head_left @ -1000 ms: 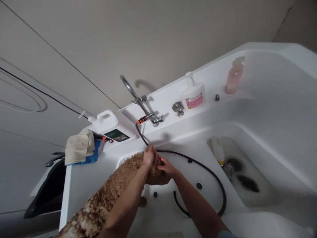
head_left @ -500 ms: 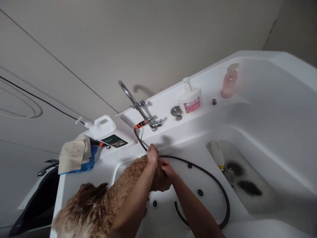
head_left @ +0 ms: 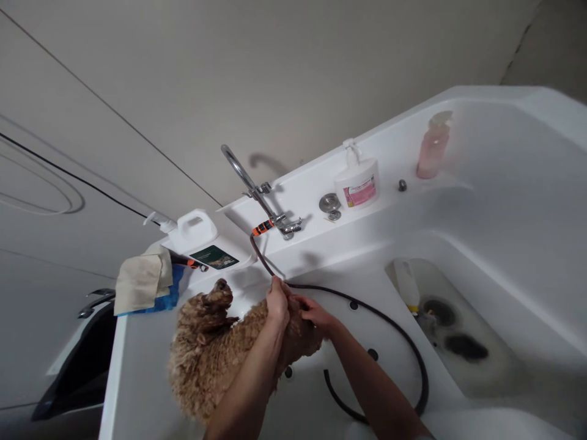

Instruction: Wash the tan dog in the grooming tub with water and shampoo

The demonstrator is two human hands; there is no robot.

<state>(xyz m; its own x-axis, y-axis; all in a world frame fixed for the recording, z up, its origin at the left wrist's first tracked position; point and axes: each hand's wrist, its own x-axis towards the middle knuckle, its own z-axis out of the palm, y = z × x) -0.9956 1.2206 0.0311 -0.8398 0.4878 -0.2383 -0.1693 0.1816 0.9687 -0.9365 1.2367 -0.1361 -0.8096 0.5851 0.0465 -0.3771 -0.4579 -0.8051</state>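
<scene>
A wet, curly brown dog (head_left: pixel 215 357) stands in the white tub, its head turned towards the back ledge. My left hand (head_left: pixel 278 300) is closed at the dog's raised rear end. Whether the tail is inside that grip is hidden. Beside it, my right hand (head_left: pixel 316 315) has bent fingers pressed together against the fur of the rump. A dark hose (head_left: pixel 403 333) runs from the tap behind my hands and curls round to the right across the tub floor.
A chrome tap (head_left: pixel 250 183) rises from the ledge of the tub (head_left: pixel 477 269). A white jug (head_left: pixel 206 235), a pump bottle (head_left: pixel 360 183) and a pink bottle (head_left: pixel 433 150) stand along it. Cloths (head_left: pixel 142 281) lie at the left corner. A white bottle (head_left: pixel 406 284) lies by the drain.
The dog's head has lifted and swung towards the back ledge, and its body curls more. Both hands stay at its rear, slightly lower. The view has shifted a little.
</scene>
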